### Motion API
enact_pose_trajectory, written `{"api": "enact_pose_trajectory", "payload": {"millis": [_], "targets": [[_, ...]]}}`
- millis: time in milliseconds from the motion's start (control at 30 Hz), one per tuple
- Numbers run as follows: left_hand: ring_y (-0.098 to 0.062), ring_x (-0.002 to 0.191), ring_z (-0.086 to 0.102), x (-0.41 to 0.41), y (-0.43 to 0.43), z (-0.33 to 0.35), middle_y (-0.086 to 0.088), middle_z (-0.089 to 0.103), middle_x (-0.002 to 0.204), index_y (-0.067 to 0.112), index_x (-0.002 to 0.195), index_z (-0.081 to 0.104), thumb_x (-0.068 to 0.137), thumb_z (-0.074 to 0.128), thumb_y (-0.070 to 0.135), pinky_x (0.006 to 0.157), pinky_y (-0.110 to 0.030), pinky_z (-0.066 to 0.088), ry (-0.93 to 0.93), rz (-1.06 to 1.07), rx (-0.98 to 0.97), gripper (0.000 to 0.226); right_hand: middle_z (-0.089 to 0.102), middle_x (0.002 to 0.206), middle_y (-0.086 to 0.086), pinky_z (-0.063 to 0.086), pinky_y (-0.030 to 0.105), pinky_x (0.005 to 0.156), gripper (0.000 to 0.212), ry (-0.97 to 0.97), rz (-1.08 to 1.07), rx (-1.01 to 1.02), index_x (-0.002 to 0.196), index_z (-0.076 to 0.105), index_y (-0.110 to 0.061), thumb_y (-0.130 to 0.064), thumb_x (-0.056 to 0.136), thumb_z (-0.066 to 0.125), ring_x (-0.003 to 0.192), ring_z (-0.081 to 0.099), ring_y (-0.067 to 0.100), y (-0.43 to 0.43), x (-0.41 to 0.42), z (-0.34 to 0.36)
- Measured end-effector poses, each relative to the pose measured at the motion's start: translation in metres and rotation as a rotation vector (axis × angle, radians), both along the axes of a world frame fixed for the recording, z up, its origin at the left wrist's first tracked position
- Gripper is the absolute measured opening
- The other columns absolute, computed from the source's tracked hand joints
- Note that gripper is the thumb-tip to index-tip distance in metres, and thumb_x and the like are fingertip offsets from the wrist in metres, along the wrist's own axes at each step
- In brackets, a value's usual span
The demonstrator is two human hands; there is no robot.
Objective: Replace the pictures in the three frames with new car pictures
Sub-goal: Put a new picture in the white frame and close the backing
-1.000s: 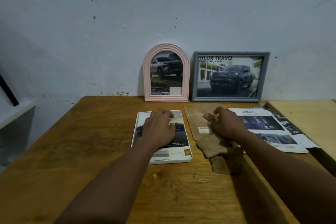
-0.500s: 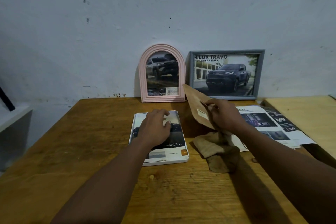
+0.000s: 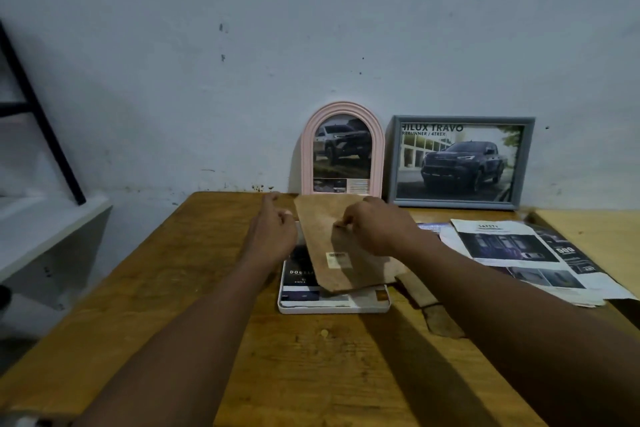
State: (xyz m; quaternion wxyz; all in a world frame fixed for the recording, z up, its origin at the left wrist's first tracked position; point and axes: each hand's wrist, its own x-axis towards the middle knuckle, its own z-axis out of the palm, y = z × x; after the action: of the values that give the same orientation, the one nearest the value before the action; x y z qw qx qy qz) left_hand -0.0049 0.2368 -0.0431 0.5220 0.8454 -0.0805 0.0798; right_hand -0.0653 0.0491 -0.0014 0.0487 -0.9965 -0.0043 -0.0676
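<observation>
On my feed both forearms reach forward over the counter (image 3: 166, 288) and converge above the white frame (image 3: 334, 307), which lies flat near the middle.

The right grip (image 3: 379, 227) is knuckles-up with the wrist a little raised. Its fingertips (image 3: 341, 224) curl downward and pinch the brown backing board (image 3: 325, 243) near the upper middle. The board hangs tilted over the white frame — far edge lifted, near corner low over the car picture (image 3: 299, 276) in it. Only the picture's left strip and bottom edge show past the board. A barcode sticker (image 3: 337, 259) sits on the board's face.

The left grip (image 3: 273, 236) shows me the back of the hand, fingers loosely curled inward, just beside the board's left edge. I cannot tell whether it pinches that edge or only hovers there.

A brown stand strip (image 3: 433, 308) trails from under the board onto the counter, right of the white frame.

At the back a pink arched frame (image 3: 306, 156) and a grey frame (image 3: 460, 120) lean against the wall (image 3: 311, 28) side by side — each holds a truck picture. Loose printed sheets (image 3: 512, 246) lie on the counter beyond the right forearm.
</observation>
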Motion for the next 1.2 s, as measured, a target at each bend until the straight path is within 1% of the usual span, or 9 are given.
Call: {"api": "enact_pose_trajectory", "payload": {"millis": [133,233,333,433,600,767,833,967,1200], "targets": [[-0.017,0.110,0.058,-0.001,0.023,-0.010,0.002,0.058,0.132,0.028,0.151,0.035,0.103,0.056,0.018,0.097,-0.046,0.054,0.051,-0.010,0.055,0.054,0.059,0.121,0.007,0.050,0.036,0.080,0.031,0.138,0.013,-0.152,0.126,0.060,-0.023,-0.029,0.096,0.057,0.105,0.058,0.024,0.032,0.003,0.000],[-0.012,0.108,0.056,-0.001,0.027,-0.019,0.000,0.055,0.142,0.027,0.152,0.037,0.102,0.057,0.015,0.092,-0.034,0.053,0.056,-0.027,0.095,0.055,0.060,0.121,0.009,0.051,0.037,0.082,0.034,0.203,-0.003,-0.200,0.127,0.058,-0.019,-0.021,0.094,0.062,0.105,0.059,0.026,0.051,0.004,0.001],[-0.008,0.101,0.058,-0.002,0.023,-0.027,0.001,0.056,0.141,0.028,0.150,0.039,0.101,0.057,0.012,0.080,-0.028,0.054,0.078,-0.061,0.078,0.054,0.061,0.121,0.009,0.051,0.036,0.081,0.035,0.208,-0.017,-0.208,0.127,0.058,-0.015,-0.020,0.093,0.064,0.104,0.060,0.026,0.061,0.009,0.001],[-0.016,0.113,0.060,-0.009,0.016,-0.040,0.004,0.059,0.134,0.030,0.144,0.045,0.101,0.056,0.016,0.092,-0.041,0.057,0.040,-0.061,0.135,0.047,0.061,0.120,0.010,0.051,0.035,0.078,0.038,0.204,-0.052,-0.178,0.129,0.057,-0.015,-0.020,0.092,0.065,0.099,0.059,0.025,0.066,0.014,0.002],[-0.018,0.118,0.060,-0.017,0.010,-0.053,0.005,0.062,0.132,0.031,0.141,0.047,0.102,0.055,0.023,0.094,-0.047,0.055,-0.050,-0.048,0.208,0.041,0.056,0.128,0.014,0.055,0.049,0.089,0.051,0.271,-0.127,-0.173,0.135,0.053,-0.015,-0.015,0.087,0.068,0.111,0.058,0.033,0.072,0.017,-0.002],[-0.018,0.123,0.056,-0.013,0.011,-0.048,0.003,0.059,0.137,0.027,0.144,0.049,0.102,0.054,0.019,0.096,-0.039,0.053,-0.037,-0.065,0.287,0.044,0.057,0.126,0.012,0.055,0.039,0.089,0.044,0.290,-0.085,-0.117,0.135,0.054,-0.013,-0.022,0.093,0.065,0.107,0.060,0.027,0.066,0.015,-0.001],[-0.017,0.120,0.057,-0.011,0.011,-0.048,0.003,0.061,0.134,0.026,0.143,0.050,0.100,0.056,0.019,0.095,-0.041,0.054,-0.060,-0.065,0.291,0.044,0.060,0.119,0.009,0.056,0.035,0.083,0.036,0.303,-0.059,0.023,0.130,0.059,-0.015,-0.025,0.095,0.062,0.101,0.062,0.023,0.054,0.013,-0.004],[-0.017,0.120,0.057,-0.010,0.011,-0.051,0.005,0.062,0.132,0.026,0.141,0.052,0.099,0.057,0.019,0.092,-0.037,0.053,-0.082,-0.046,0.292,0.044,0.058,0.129,0.002,0.049,0.037,0.091,0.040,0.076,-0.089,0.306,0.130,0.059,-0.022,-0.041,0.095,0.058,0.114,0.054,0.022,0.019,-0.006,-0.026],[-0.017,0.117,0.057,-0.007,0.011,-0.053,0.009,0.063,0.131,0.035,0.142,0.048,0.092,0.065,0.023,0.089,-0.034,0.048,-0.078,-0.055,0.288,0.054,0.057,0.122,0.005,0.048,0.045,0.093,0.035,-0.041,-0.235,0.272,0.119,0.058,-0.023,-0.047,0.097,0.047,0.110,0.053,0.024,0.018,-0.019,-0.073]]}}
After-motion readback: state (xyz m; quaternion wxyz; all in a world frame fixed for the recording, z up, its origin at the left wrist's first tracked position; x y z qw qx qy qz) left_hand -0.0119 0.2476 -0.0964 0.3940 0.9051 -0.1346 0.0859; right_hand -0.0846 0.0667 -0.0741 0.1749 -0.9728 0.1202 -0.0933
